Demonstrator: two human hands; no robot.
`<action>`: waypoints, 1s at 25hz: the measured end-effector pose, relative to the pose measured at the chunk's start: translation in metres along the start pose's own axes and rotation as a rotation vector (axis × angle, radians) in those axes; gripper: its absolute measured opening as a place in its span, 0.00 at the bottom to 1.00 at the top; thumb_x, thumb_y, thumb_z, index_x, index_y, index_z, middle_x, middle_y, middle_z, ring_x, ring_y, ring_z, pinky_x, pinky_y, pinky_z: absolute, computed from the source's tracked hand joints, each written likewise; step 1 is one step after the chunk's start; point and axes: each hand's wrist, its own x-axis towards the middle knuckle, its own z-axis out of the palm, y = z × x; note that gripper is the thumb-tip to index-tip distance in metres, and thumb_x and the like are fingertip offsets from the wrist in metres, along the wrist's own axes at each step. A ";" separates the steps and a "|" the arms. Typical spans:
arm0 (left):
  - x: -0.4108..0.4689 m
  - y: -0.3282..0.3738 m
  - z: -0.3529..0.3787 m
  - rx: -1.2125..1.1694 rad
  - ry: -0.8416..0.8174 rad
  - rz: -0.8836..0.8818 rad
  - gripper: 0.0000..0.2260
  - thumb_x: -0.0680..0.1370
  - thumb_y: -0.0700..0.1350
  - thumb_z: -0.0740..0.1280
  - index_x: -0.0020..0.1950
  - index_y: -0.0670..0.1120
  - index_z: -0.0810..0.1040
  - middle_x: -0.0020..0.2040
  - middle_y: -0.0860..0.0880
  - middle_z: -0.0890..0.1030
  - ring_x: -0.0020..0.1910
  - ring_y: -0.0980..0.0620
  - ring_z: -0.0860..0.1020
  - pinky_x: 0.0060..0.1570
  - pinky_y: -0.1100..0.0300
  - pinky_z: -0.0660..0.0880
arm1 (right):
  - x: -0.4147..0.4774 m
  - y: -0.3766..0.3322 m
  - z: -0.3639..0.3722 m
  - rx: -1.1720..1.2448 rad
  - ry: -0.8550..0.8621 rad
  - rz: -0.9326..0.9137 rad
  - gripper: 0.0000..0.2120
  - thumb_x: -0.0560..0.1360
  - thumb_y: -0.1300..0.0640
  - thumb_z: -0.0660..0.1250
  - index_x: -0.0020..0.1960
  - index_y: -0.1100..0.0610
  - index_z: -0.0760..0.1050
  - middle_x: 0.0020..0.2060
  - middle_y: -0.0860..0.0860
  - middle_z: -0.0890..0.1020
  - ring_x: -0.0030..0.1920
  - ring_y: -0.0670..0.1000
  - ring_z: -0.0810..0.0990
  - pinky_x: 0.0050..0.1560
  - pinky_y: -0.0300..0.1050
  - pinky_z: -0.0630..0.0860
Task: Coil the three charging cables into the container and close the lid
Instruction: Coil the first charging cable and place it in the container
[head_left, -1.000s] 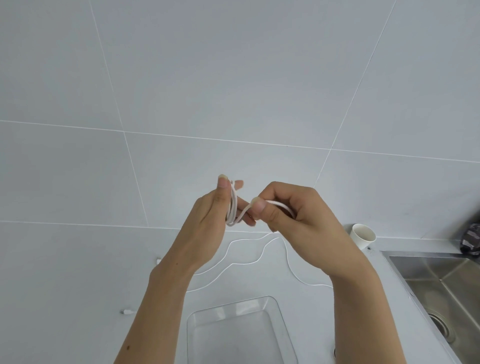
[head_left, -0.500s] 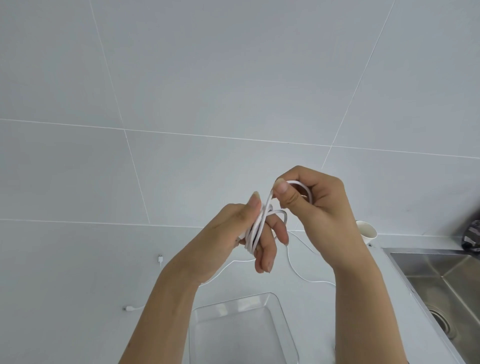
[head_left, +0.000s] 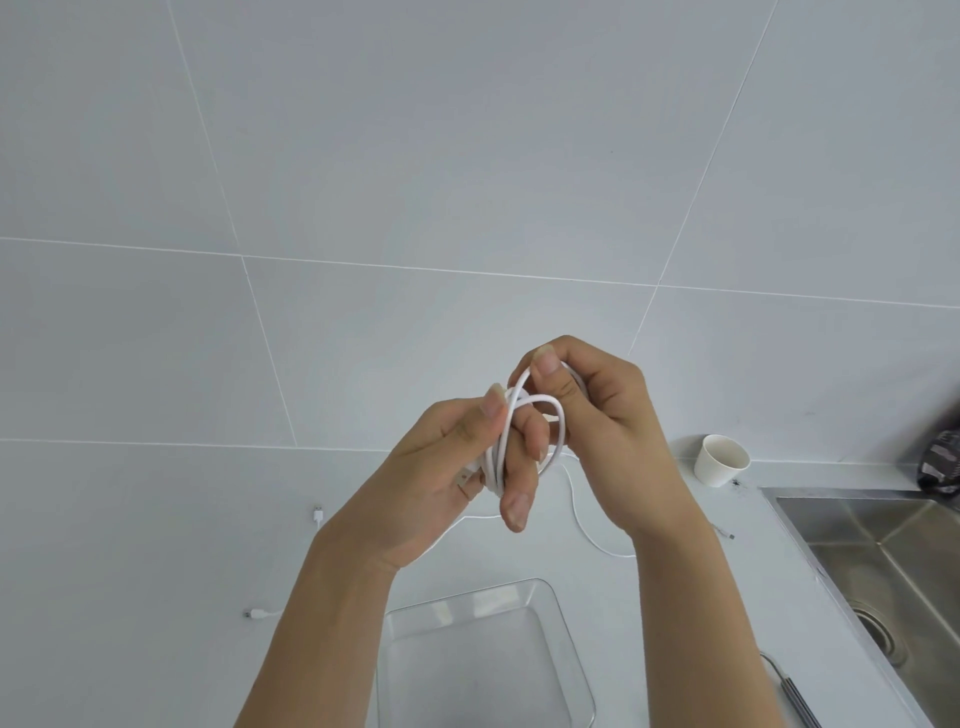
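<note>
First white cable (head_left: 524, 431) part-coiled, left hand (head_left: 447, 478) gripping loops, right hand (head_left: 597, 410) pinching the strand; clear container (head_left: 566, 639) seemingly empty; loose cabling (head_left: 587, 525) remained on surface (head_left: 156, 545).

A person's left hand (head_left: 441, 467) and right hand (head_left: 597, 410) are raised above a white counter (head_left: 130, 545), working a white charging cable (head_left: 524, 431) into loops. The coils wrap around the left hand's fingers (head_left: 514, 488), pinned by the thumb, while the right hand pinches the top of the loop between thumb and forefinger. A loose length of the cable trails down to the counter behind the hands. Below the wrists sits a clear plastic container (head_left: 566, 644), open and holding nothing. Two white cable plugs (head_left: 318, 514) lie on the counter to the left. A paper cup (head_left: 719, 460) stands against the tiled wall (head_left: 467, 156), beside a steel sink (head_left: 883, 545).
</note>
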 end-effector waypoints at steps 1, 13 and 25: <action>0.000 -0.001 0.000 0.010 0.020 -0.010 0.20 0.81 0.60 0.57 0.44 0.47 0.79 0.29 0.53 0.80 0.29 0.55 0.78 0.37 0.67 0.74 | 0.000 0.001 0.001 -0.012 0.007 0.000 0.14 0.83 0.55 0.60 0.43 0.62 0.76 0.28 0.47 0.79 0.30 0.49 0.79 0.34 0.39 0.76; 0.010 -0.021 0.000 0.452 0.384 0.101 0.18 0.85 0.51 0.53 0.42 0.44 0.75 0.35 0.50 0.82 0.35 0.52 0.81 0.43 0.64 0.76 | 0.005 0.019 0.008 -0.279 0.284 -0.026 0.13 0.82 0.50 0.63 0.41 0.52 0.77 0.30 0.47 0.79 0.32 0.46 0.77 0.36 0.46 0.74; 0.010 -0.031 0.001 0.982 0.610 0.125 0.16 0.84 0.53 0.50 0.42 0.51 0.70 0.32 0.55 0.74 0.33 0.55 0.74 0.32 0.70 0.66 | 0.005 0.025 0.005 -0.287 0.316 0.001 0.08 0.81 0.51 0.66 0.45 0.54 0.76 0.32 0.43 0.78 0.32 0.49 0.77 0.35 0.42 0.74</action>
